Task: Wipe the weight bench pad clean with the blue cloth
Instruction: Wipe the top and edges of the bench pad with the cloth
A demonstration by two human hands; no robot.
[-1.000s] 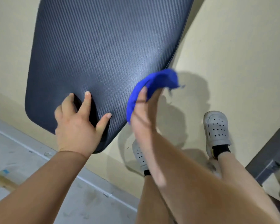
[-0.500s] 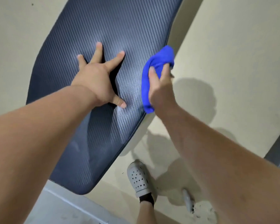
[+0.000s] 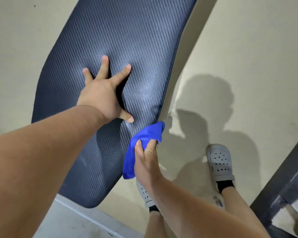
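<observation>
The pad (image 3: 120,42) runs from top centre down to lower left, dark and ribbed. The blue cloth (image 3: 147,133) sits at its right edge, mid-frame, bunched in my right hand (image 3: 146,164), whose fingers curl around it. My left hand (image 3: 101,98) lies flat on the pad with fingers spread, bracing. For a good wipe I'd flatten the cloth, press evenly, and overlap long strokes along the ribbing. I can't read any logo or writing.
</observation>
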